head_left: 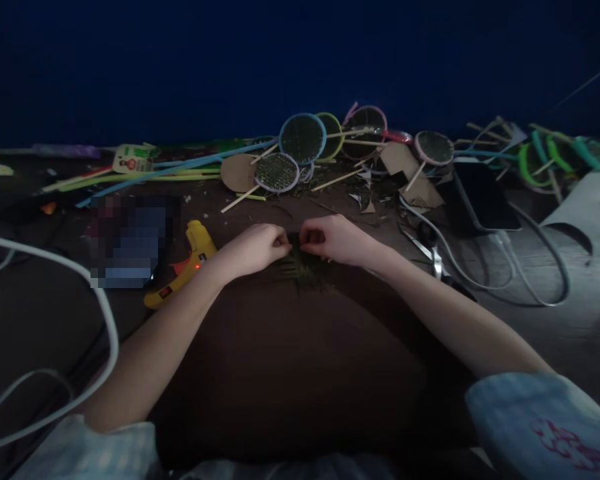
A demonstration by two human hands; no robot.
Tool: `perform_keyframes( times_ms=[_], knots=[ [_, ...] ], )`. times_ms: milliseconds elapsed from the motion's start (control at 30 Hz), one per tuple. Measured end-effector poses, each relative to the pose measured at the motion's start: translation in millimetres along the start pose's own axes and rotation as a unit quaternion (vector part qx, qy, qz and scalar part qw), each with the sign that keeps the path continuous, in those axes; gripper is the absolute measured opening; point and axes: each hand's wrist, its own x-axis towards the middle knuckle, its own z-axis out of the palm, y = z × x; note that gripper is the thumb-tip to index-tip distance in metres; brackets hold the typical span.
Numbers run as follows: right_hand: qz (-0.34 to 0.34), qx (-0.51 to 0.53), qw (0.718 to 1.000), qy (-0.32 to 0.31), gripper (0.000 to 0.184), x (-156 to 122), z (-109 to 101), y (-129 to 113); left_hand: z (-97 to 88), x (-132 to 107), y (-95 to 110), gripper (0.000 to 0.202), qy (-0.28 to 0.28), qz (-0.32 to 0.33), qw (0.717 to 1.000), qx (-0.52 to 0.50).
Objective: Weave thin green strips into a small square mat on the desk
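Note:
My left hand (256,247) and my right hand (333,240) meet at the middle of a dark table (280,360). Both are curled into pinches on the top edge of a small dark green woven mat of strips (303,270) that lies flat between and below them. The fingertips of the two hands nearly touch. The mat's far edge is hidden under the fingers.
A yellow glue gun (185,267) lies just left of my left hand. Several small round woven fans on sticks (300,143) and coloured straws (145,175) line the back. Scissors (430,253), a dark tablet (483,197) with grey cables and a white cable (100,313) lie at the sides.

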Motion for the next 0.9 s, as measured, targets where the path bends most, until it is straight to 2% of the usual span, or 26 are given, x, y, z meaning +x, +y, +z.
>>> perform_keyframes(
  times_ms=[467,733,900],
  knots=[
    [-0.017,-0.028,0.999,0.011,0.007,0.1,2.2,-1.1,1.5,0.0,4.8,0.016,0.022,-0.011,1.0,0.018],
    [-0.016,-0.032,0.999,0.014,0.008,0.2,2.5,-1.4,-0.1,3.0,5.5,0.019,0.016,-0.028,0.999,0.014],
    [-0.001,-0.006,1.0,0.003,0.007,0.3,1.9,0.3,-4.6,2.5,2.3,0.024,-0.01,-0.025,1.0,0.006]
  ],
)
